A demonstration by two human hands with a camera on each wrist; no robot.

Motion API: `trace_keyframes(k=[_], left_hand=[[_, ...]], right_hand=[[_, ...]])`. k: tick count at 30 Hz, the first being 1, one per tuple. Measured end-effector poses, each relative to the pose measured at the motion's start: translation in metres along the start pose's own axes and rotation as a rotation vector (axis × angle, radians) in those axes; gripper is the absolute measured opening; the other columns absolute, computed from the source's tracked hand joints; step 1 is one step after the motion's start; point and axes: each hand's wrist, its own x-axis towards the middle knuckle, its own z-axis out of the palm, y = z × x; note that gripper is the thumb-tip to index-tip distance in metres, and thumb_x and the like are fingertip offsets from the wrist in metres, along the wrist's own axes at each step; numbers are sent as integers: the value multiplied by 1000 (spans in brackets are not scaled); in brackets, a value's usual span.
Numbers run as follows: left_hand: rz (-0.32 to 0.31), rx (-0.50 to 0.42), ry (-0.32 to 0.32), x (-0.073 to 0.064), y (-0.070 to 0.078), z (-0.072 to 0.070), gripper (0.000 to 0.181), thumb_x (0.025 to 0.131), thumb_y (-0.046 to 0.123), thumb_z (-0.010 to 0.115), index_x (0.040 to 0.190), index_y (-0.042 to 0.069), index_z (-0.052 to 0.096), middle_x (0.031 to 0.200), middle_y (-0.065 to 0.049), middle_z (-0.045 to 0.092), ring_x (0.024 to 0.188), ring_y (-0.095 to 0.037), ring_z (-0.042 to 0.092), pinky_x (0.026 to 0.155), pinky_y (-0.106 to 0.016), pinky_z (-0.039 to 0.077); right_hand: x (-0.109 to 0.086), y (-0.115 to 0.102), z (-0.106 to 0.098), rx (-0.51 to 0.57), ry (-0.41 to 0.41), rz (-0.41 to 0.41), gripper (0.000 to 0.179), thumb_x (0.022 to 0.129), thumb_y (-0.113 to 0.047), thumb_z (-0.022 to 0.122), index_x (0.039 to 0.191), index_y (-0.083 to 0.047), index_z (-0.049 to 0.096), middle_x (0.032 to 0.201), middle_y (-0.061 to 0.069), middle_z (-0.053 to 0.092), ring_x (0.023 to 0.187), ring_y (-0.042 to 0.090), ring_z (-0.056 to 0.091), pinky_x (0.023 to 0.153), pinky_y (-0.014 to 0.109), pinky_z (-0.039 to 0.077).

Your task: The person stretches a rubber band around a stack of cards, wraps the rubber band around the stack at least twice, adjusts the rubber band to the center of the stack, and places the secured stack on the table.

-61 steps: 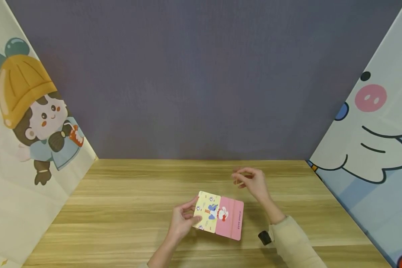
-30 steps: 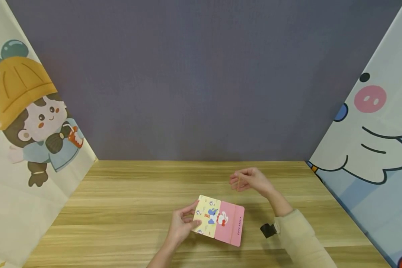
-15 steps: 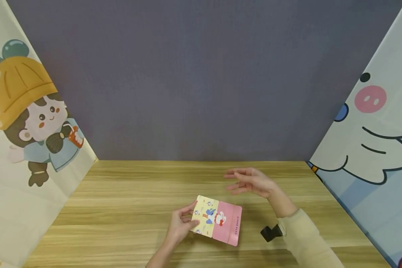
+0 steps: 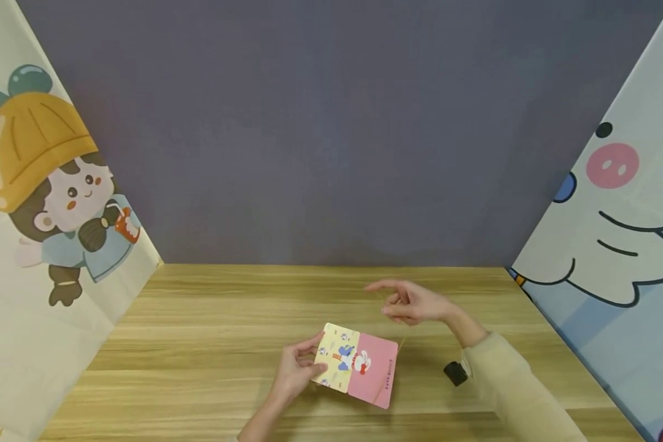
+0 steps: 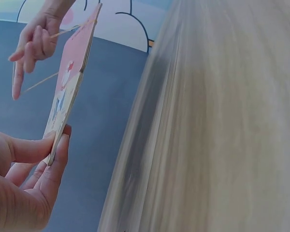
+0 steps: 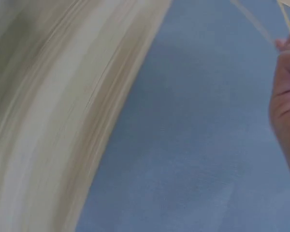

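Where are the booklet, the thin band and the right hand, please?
Booklet point(image 4: 356, 364), head view: middle of printed side.
Thin band point(image 6: 286, 19), right wrist view: one strand.
Right hand point(image 4: 413, 305), head view: middle of hand.

soft, even light overall
i see the table point(image 5: 222, 125) blurred in both wrist views, the wall point(image 4: 331, 135) behind it dimmer.

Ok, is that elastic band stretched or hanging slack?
Stretched: the left wrist view shows the elastic band as two straight strands between the pink-and-yellow booklet and the right hand.
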Motion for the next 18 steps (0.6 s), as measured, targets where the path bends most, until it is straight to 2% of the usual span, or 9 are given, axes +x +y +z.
trace_keyframes(k=[4,9,10,12,14,16,17,18], left_hand=[[6,14,-1,0,0,-3,60,63,-20,61,120,-6,48,86,-16,59,60,-23,59,56,-28,54],[9,24,-5,0,1,-4,60,63,-20,60,120,-5,48,86,-17,59,59,-23,59,55,-27,54],[9,25,-6,1,1,-4,61,63,-20,60,120,-5,48,86,-17,59,59,-22,59,55,-27,54],[9,28,-5,1,1,-4,61,63,-21,60,120,-5,48,86,-17,59,59,-22,59,55,-27,54],[8,29,-5,0,1,-5,61,63,-21,60,120,-5,48,86,-17,59,59,-23,59,55,-27,54],[8,30,-7,1,1,-5,61,63,-20,60,120,-5,48,86,-17,59,60,-24,59,56,-27,54],[8,29,-7,1,1,-5,61,63,-20,60,121,-5,47,86,-16,59,60,-25,59,56,-27,54],[8,28,-7,1,1,-5,61,63,-20,60,121,-5,47,86,-16,59,60,-25,59,56,-27,54]], right_hand=[[4,1,0,-197,-52,-47,45,88,-3,50,131,1,36,43,4,33,36,3,27,31,15,25],[10,-9,5,-566,-110,-50,42,86,-17,58,125,-2,48,42,-10,24,37,-5,18,34,9,19],[11,-11,6,-632,-123,-43,43,86,-20,58,124,-3,49,43,-11,26,38,-5,16,35,8,17],[13,-15,7,-742,-145,-15,45,86,-28,57,125,-7,50,49,-12,41,36,-6,16,34,8,18],[15,-18,8,-824,-161,17,47,86,-33,55,126,-10,50,50,-9,47,34,-6,18,34,8,19],[14,-20,9,-889,-165,37,49,86,-37,54,127,-11,49,49,-10,49,33,-7,20,33,8,22],[14,-20,9,-921,-162,33,49,86,-38,54,127,-11,49,46,-11,46,32,-7,21,33,8,23],[13,-21,9,-952,-160,23,50,86,-38,54,127,-10,48,40,-11,37,32,-7,22,34,8,24]])
